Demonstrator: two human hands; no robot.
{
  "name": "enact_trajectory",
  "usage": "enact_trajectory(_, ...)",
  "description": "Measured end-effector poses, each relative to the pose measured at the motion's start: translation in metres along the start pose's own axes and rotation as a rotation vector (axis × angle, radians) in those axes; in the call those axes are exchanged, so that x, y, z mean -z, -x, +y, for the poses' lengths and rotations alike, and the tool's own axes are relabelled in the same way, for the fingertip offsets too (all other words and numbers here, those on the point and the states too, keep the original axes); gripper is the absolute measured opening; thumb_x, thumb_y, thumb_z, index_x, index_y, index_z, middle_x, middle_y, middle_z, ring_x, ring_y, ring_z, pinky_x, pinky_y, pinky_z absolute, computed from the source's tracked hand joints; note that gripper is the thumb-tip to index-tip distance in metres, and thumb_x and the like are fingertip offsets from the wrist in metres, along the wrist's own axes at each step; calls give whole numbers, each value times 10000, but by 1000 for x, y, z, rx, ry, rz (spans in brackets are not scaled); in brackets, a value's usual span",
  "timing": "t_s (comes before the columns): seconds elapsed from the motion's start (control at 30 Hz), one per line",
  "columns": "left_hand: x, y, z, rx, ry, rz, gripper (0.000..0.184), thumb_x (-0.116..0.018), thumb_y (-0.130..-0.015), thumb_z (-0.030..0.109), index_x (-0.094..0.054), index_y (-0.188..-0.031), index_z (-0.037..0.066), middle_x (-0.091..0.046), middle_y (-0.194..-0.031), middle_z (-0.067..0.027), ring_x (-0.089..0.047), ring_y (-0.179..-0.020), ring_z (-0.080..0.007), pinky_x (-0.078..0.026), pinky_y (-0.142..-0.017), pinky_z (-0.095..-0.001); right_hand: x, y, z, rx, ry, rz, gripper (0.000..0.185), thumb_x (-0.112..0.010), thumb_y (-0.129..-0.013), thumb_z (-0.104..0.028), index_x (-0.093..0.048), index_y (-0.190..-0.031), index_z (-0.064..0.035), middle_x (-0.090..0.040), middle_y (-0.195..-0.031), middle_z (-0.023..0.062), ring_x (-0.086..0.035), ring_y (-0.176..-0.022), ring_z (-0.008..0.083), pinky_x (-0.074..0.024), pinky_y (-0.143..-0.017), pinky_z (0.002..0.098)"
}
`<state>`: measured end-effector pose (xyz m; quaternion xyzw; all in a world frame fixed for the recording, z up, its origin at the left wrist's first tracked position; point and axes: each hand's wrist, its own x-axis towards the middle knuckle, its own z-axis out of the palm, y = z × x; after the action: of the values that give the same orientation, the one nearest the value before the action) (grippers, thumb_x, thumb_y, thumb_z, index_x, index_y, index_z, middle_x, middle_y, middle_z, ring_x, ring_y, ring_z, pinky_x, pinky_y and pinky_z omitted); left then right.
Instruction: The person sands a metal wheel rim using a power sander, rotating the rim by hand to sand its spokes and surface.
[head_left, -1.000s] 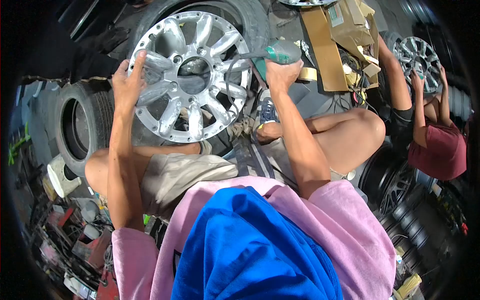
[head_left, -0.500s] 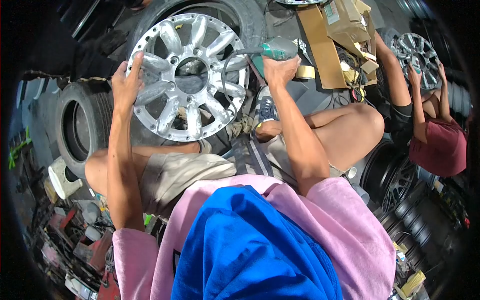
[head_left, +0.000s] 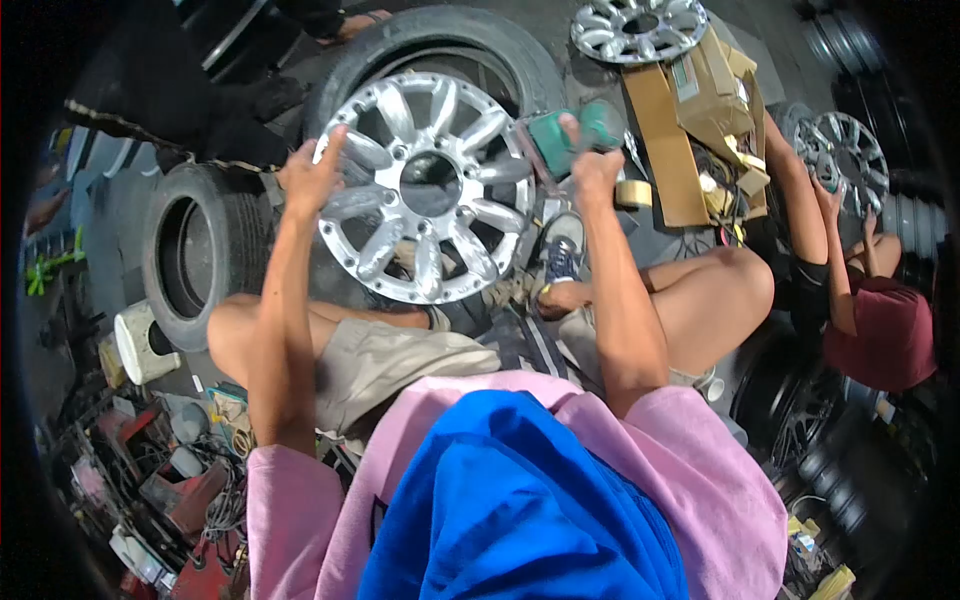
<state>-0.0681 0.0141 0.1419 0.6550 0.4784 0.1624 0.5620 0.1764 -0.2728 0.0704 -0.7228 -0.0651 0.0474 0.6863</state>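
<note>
A silver multi-spoke wheel rim leans over a tire in front of my folded legs. My left hand is closed around the rim's left edge, thumb on the front face. In my right hand is a green electric sander, blurred by motion. Its flat pad faces the rim's right edge; whether they touch I cannot tell. Whitish, dull patches show on several spokes.
Right of the sander are a tape roll and an opened cardboard box. A second silver rim lies at the top. Another tire stands at left. A co-worker in a maroon shirt holds another rim at far right.
The view has shifted, so the rim and hands sit lower and further right. My right hand has turned the sander, bringing its flat pad side into view. My left hand keeps its hold.
</note>
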Motion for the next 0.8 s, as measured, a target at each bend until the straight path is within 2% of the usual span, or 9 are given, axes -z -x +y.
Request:
enact_trajectory(0.17, 1, -5, 0, 30, 92, -96, 549, -791, -905, 508, -631, -1051, 4, -551, -726, 8, -474, -540, -58, -382, -470, -241, 0, -15, -58, -71, -518, -119, 355, -751, -897, -293, -659, -1131, -43, -698, -1043, 76, -708, -927, 192, -581, -833, 363)
enact_trajectory(0.23, 0, 1, 1, 62, 96, -38, 445, -782, -925, 482, -627, -913, 65, -507, -700, 42, -413, -527, -29, -356, -483, -229, 7, -21, -44, -76, -466, -144, 410, -710, -920, -362, -637, -1168, -44, -700, -1058, 85, -711, -979, 208, -578, -862, 366)
enact_trajectory(0.3, 14, -7, -25, 64, 109, -67, 569, -784, -908, 516, -651, -1079, -10, -572, -759, -5, -474, -542, -57, -395, -472, -244, 8, -17, -32, -186, -566, -156, 487, -671, -929, -453, -638, -1183, -39, -701, -1090, 87, -706, -993, 214, -568, -891, 376)
enact_trajectory(0.37, 9, -18, -37, 6, -72, 109, 592, -764, -922, 522, -668, -1111, -31, -585, -738, -7, -486, -532, -60, -395, -469, -241, 19, -8, -24, -141, -386, -133, 464, -667, -950, -381, -612, -1250, -32, -646, -1224, 97, -622, -1131, 223, -488, -998, 378)
enact_trajectory(0.43, 4, -11, -21, -78, -30, -36, 593, -756, -926, 531, -690, -1115, -27, -594, -711, -1, -511, -533, -69, -393, -467, -242, 32, 1, -26, -59, -287, -8, 458, -704, -951, -267, -581, -1312, -13, -559, -1369, 101, -494, -1294, 222, -386, -1114, 382)
enact_trajectory(0.53, 1, -4, -9, -79, -15, -24, 531, -768, -915, 532, -710, -1053, 22, -562, -687, 33, -498, -531, -67, -382, -460, -248, 40, -16, -21, 97, -81, 222, 539, -854, -845, -284, -621, -1253, -19, -630, -1213, 87, -582, -1108, 208, -459, -1018, 380)
enact_trajectory(0.63, 0, 3, 5, -109, -12, -50, 504, -772, -918, 521, -684, -1011, 33, -548, -699, 38, -477, -532, -57, -367, -469, -233, 56, -27, 1, 137, -55, 280, 353, -902, -823, -239, -704, -1040, -43, -637, -929, -16, -562, -808, 117, -470, -710, 279)
enact_trajectory(0.7, -3, 13, 19, -98, 20, -76, 502, -772, -917, 525, -680, -1005, 39, -528, -687, 47, -470, -536, -49, -367, -476, -231, 59, -30, 22, 46, 22, 274, 566, -935, -778, -334, -674, -1125, 28, -736, -1022, 96, -679, -914, 222, -534, -880, 364)
enact_trajectory(0.8, -7, 19, 26, -75, 63, -68, 471, -788, -917, 486, -653, -988, 40, -512, -673, 58, -442, -512, -27, -334, -455, -219, 38, -3, -2, 18, 191, 261, 581, -939, -763, -334, -675, -1149, 12, -747, -1048, 129, -700, -959, 256, -533, -902, 383)
